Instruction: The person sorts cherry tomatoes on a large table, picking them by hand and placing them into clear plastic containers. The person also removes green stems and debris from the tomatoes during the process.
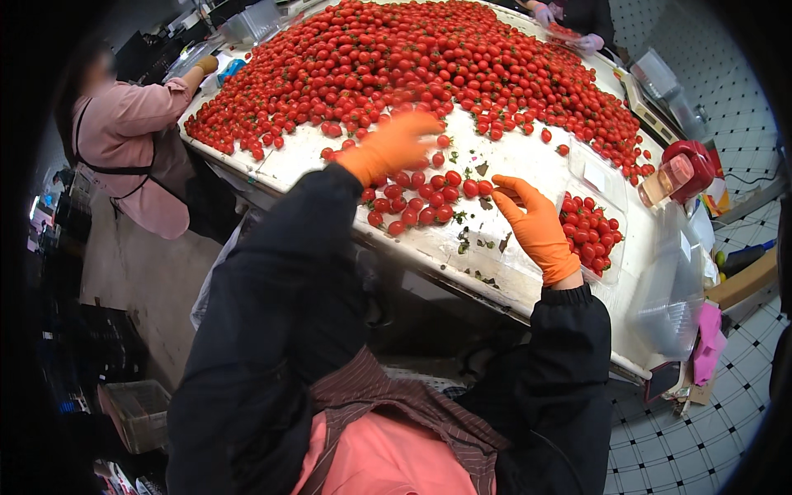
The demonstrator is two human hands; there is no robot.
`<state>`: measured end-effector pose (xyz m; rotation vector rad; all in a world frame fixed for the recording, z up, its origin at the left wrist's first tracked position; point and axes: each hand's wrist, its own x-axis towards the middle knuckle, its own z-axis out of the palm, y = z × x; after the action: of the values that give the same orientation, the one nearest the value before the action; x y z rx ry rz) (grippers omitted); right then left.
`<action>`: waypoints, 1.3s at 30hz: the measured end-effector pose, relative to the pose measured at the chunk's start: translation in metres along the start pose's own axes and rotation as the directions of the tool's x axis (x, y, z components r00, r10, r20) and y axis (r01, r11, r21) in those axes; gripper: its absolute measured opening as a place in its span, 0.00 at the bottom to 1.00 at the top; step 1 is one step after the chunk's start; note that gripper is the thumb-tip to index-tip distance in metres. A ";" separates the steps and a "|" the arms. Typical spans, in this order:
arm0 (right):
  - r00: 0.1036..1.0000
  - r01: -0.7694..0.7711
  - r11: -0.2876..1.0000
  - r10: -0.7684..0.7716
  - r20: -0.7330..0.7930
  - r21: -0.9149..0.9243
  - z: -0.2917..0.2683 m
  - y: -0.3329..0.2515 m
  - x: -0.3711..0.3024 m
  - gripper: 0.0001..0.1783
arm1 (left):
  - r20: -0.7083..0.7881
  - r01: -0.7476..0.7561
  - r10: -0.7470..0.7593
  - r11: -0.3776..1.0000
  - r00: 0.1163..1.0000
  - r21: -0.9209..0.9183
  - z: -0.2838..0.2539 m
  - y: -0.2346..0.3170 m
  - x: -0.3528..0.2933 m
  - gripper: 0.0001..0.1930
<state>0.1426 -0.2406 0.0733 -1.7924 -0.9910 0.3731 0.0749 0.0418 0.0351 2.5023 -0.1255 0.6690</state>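
Cherry tomatoes (396, 58) make a big red heap across the white table (487, 264). My left hand (396, 147), in an orange glove, is over the heap's near edge, just above a smaller group of tomatoes (410, 200); its fingers are smeared by motion. My right hand (530, 221), also gloved in orange, is open, thumb and fingers apart and curved, with the fingertips beside a single tomato (485, 188). Right of that hand is a clear plastic box (612, 276) holding tomatoes (591, 234), with its clear lid (596, 175) folded back behind.
Green stem bits (464, 239) litter the table's near edge. At the right are a red tape dispenser (691, 169), a scale (648, 107) and stacked clear boxes (672, 289). A person in a pink top (124, 132) is at the left; another person's gloved hands (587, 43) work across the table.
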 end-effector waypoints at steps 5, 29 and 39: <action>0.998 0.058 0.998 -0.059 0.012 0.021 0.008 0.006 0.007 0.17 | -0.056 0.492 -0.523 0.754 0.851 0.435 -0.042 -0.119 0.023 0.16; 0.998 0.016 1.000 -0.017 0.061 0.013 0.000 0.003 0.002 0.16 | 0.329 0.781 -0.733 0.624 0.595 -0.024 -0.203 -0.006 -0.221 0.08; 0.996 0.027 0.999 -0.029 0.079 0.029 0.003 0.010 0.001 0.17 | -0.184 0.394 -0.354 0.880 0.917 0.267 -0.101 -0.016 -0.193 0.27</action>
<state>0.1462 -0.2391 0.0631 -1.7487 -1.0600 0.4413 -0.1337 0.0991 0.0078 2.6452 0.5381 0.7243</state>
